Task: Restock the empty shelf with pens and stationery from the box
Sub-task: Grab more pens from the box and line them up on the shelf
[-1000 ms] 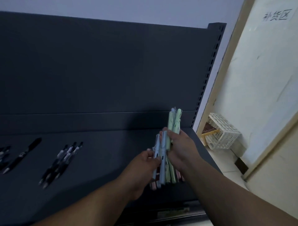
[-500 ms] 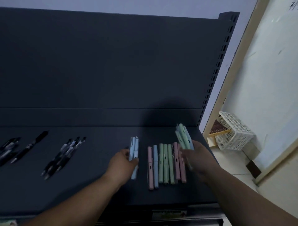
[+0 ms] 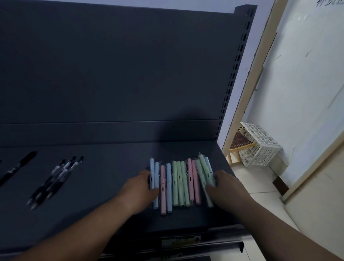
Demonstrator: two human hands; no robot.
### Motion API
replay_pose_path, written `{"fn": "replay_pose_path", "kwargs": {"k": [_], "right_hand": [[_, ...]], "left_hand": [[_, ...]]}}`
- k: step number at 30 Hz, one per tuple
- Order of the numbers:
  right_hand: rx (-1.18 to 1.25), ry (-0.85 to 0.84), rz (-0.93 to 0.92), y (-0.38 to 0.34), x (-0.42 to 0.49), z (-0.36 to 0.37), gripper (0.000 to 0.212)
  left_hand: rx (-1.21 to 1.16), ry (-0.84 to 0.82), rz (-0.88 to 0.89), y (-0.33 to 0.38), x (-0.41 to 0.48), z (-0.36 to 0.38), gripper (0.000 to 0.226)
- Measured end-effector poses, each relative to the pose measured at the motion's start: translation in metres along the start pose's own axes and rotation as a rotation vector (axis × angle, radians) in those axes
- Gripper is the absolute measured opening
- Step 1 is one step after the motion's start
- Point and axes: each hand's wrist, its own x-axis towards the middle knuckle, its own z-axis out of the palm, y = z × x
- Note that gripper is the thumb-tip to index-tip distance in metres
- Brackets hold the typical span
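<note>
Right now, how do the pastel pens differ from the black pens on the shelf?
The pastel plastic pens form a tight row, held at its sides by the left hand and right hand; the black pens lie slanted, untouched. Both rest flat on the dark shelf.

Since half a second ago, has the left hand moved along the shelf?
Yes. The left hand carried its blue pens rightward, closing the gap to the pink pen lying on the shelf.

Cropped writing (image 3: 324, 2) on the white board (image 3: 305, 78) cannot be read
</note>
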Motion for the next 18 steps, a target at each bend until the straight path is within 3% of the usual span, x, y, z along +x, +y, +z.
{"fn": "replay_pose_path", "kwargs": {"k": [3, 5, 7, 18], "right_hand": [[-0.001, 0.024, -0.021, 0.006, 0.0, -0.001, 0.039], [0.037, 0.032, -0.047, 0.009, -0.002, 0.001, 0.046], [0.055, 0.05, -0.08, 0.01, -0.005, 0.003, 0.053], [0.029, 0.155, -0.216, 0.014, -0.01, 0.007, 0.048]], "left_hand": [[-0.039, 0.033, 0.098, -0.002, -0.002, 0.005, 0.081], [-0.048, -0.024, 0.153, -0.003, -0.003, 0.01, 0.113], [0.006, -0.102, 0.193, -0.004, -0.005, 0.016, 0.13], [0.27, 0.045, 0.356, -0.003, 0.003, 0.031, 0.116]]}}
